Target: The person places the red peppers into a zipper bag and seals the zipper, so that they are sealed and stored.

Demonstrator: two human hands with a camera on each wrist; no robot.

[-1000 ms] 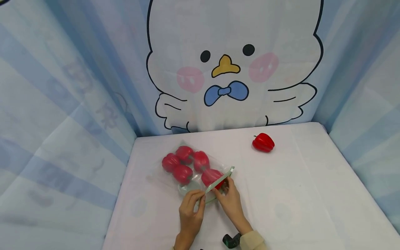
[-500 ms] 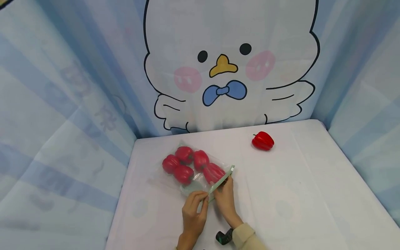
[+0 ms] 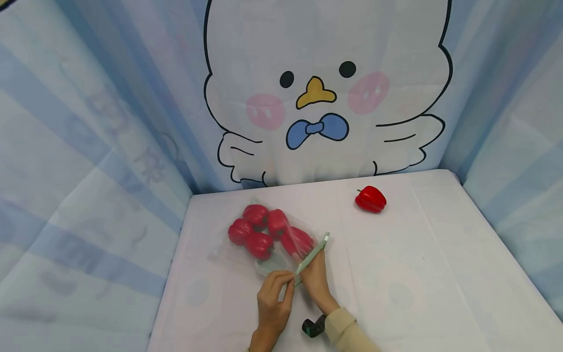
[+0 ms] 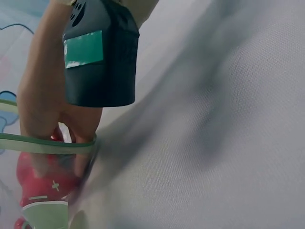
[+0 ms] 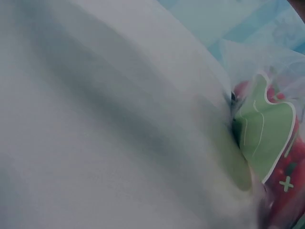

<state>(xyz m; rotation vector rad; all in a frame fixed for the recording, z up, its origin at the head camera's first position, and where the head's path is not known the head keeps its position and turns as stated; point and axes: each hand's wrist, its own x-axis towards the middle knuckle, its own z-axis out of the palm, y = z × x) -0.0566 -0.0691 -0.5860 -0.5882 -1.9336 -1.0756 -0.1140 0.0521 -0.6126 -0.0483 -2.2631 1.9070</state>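
A clear zip bag [image 3: 314, 253] with a green seal strip lies on the left half of the table, several red bell peppers [image 3: 259, 245] inside it. My left hand [image 3: 274, 303] pinches the near end of the bag's mouth between thumb and fingers. Through that mouth reaches my right hand [image 3: 315, 281], its fingers partly hidden behind the strip and film. They hold the bell pepper [image 3: 298, 240] closest to the opening. In the left wrist view the right hand [image 4: 45, 102] reaches past the green rim, thumb and fingers on the red pepper [image 4: 35, 179]. Neither hand shows in the right wrist view.
One loose red bell pepper [image 3: 371, 199] lies at the back right of the white table [image 3: 396, 274]. A black wrist device [image 3: 313, 326] sits by the right sleeve. Printed curtains [image 3: 325, 156] stand behind the table and on both sides.
My right hand has pushed deeper into the bag with the bell pepper, moving it up and left from the mouth against the others. The left hand still pinches the edge, shifted slightly right.
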